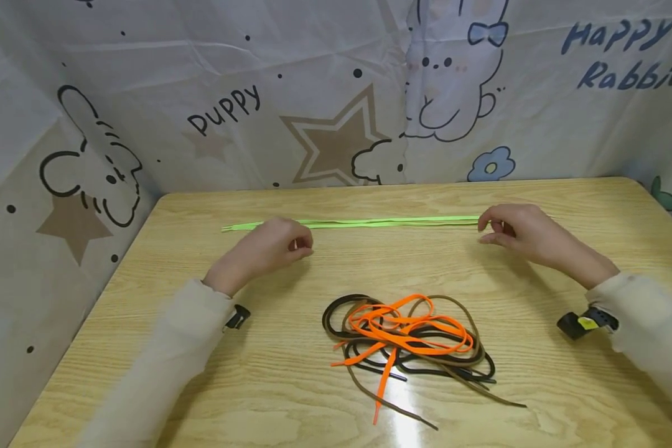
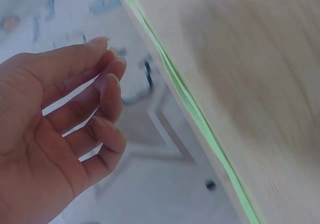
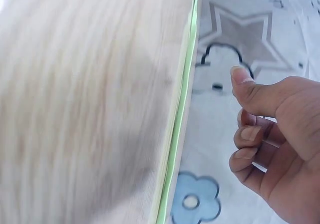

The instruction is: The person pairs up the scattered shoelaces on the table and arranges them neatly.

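Tangle: one heap on the table (image 1: 291, 398), well in from the far edge – three colours, orange laces (image 1: 406, 342), black laces (image 1: 326, 311), brown laces (image 1: 409, 414); two brown tips poke out, and the number of laces cannot be told.
Hands: two, both reaching toward the far edge, wrists bent inward, sleeves down to the wrists.
Left hand (image 1: 277, 241): fingers loosely curled toward the right edge, thumb beneath, pinching nothing.
Right hand (image 1: 518, 230): fingers bent toward the left edge, thumb apart from them, nothing gripped.
Green lace (image 1: 381, 222): flat strands side by side along the far edge – apart from both hands.
Cloth (image 1: 313, 62): behind the far edge, one blue flower (image 1: 491, 165).
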The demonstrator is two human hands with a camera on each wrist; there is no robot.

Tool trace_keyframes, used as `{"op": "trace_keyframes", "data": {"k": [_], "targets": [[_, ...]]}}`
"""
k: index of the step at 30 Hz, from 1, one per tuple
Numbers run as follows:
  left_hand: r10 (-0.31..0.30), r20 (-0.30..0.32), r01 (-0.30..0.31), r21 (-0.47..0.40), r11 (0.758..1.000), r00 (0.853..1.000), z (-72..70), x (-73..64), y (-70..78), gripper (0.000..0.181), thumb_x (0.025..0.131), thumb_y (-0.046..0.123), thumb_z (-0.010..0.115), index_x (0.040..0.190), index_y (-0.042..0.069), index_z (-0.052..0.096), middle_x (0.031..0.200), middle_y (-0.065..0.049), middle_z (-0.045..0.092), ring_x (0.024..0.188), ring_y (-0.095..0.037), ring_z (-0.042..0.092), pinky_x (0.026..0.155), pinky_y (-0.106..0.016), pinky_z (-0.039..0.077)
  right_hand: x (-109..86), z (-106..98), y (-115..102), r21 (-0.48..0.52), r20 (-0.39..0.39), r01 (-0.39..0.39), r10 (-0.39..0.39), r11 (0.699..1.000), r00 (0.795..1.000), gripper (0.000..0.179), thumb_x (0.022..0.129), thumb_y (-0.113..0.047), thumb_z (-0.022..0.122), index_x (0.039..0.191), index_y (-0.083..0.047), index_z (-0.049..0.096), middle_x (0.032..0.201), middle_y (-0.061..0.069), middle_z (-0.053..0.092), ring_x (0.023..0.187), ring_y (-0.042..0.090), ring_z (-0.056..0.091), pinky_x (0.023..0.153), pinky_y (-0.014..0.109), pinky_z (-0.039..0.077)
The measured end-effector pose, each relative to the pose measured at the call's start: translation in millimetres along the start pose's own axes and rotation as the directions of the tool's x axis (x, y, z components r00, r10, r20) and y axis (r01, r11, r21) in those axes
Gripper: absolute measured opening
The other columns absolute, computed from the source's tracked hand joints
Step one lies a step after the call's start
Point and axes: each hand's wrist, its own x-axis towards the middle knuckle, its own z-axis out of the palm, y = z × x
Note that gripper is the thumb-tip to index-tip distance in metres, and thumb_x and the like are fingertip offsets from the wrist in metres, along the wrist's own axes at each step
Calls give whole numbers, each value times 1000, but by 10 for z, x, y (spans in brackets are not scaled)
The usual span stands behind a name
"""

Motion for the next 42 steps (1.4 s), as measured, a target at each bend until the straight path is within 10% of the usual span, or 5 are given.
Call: {"op": "trace_keyframes", "data": {"k": [13, 20, 26, 34, 42], "targets": [[228, 40, -230, 44, 972, 973, 305, -12, 563, 8, 92, 16, 68, 89, 9, 71, 85, 1, 65, 73, -9, 57, 66, -22, 48, -56, 251, -525, 109, 95, 161, -171, 981, 981, 21, 78, -8, 80, 92, -12, 65, 68, -15, 39, 58, -2, 34, 54, 21, 34], [343, -58, -343, 22, 939, 937, 394, -61, 762, 17, 92, 19, 68, 103, 6, 69, 103, -6, 63, 90, -18, 62, 79, -31, 51, -72, 337, -798, 185, 145, 223, -251, 957, 957, 16, 82, -6, 76, 90, -15, 65, 80, -12, 55, 63, 0, 42, 55, 20, 39], [416, 22, -417, 61, 907, 909, 474, -102, 944, 19, 92, 25, 68, 106, 13, 68, 109, -5, 62, 94, -19, 57, 80, -31, 48, -69, 427, -1052, 272, 185, 256, -311, 928, 932, 11, 88, -18, 73, 85, -19, 62, 79, -13, 55, 63, -2, 44, 55, 19, 40], [355, 134, -372, 126, 920, 925, 622, -126, 1116, 13, 95, 27, 64, 104, 20, 70, 110, 2, 62, 102, -17, 54, 85, -32, 43, -159, 461, -1295, 258, 365, 244, -328, 935, 871, 28, 85, -45, 71, 84, -21, 57, 73, -13, 44, 59, -3, 36, 53, 17, 33], [343, 121, -358, 147, 922, 932, 615, -156, 1144, 11, 95, 25, 63, 102, 19, 70, 104, 3, 65, 100, -19, 56, 93, -43, 42, -215, 452, -1322, 184, 366, 269, -320, 946, 874, 11, 87, -25, 72, 89, -19, 63, 80, -13, 53, 65, -1, 44, 57, 20, 41]]}}
